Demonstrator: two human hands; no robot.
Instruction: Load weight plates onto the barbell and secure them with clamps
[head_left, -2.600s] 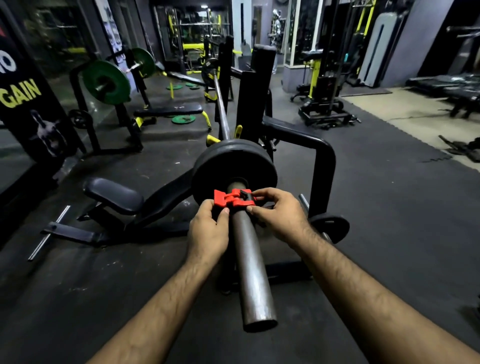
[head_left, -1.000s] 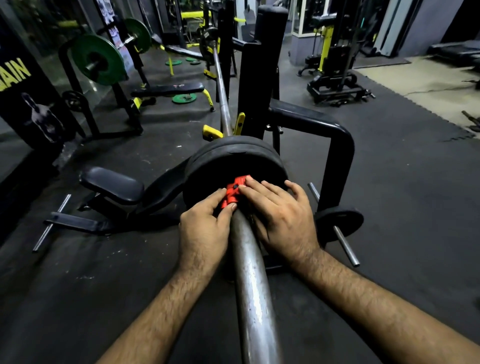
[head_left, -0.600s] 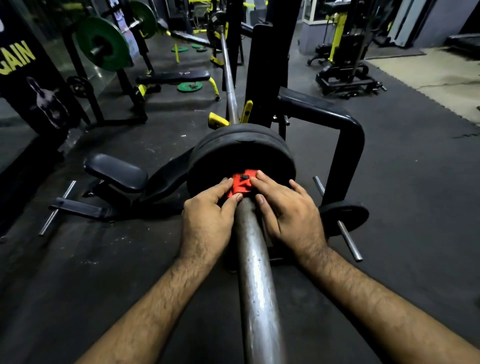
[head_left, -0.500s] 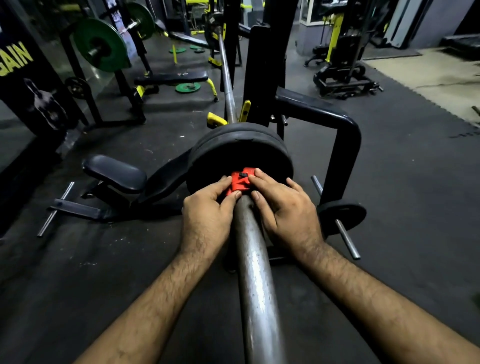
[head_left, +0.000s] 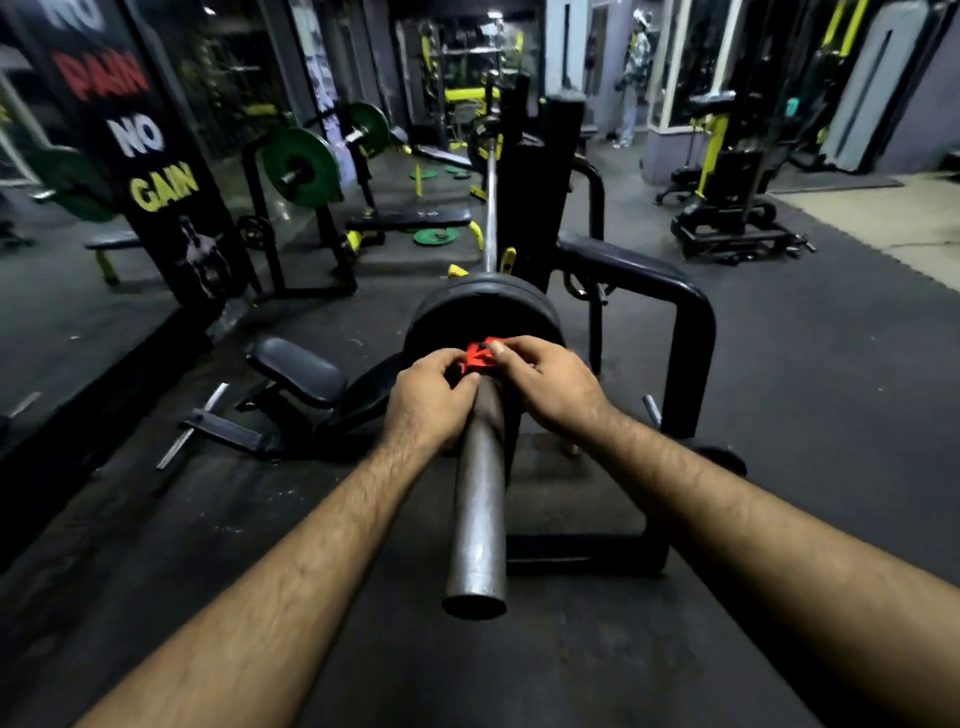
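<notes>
Red clamp (head_left: 480, 357) held against the black plate (head_left: 480, 312).
It is pinched from both sides on the barbell sleeve (head_left: 478, 509) by the left hand (head_left: 428, 397) and right hand (head_left: 550, 382), fingers curled.

The bare barbell sleeve (head_left: 477, 519) at lower centre lies open on both sides. A black rack rail (head_left: 691, 332) crowds the centre right; a padded seat (head_left: 298, 371) sits centre left.
</notes>
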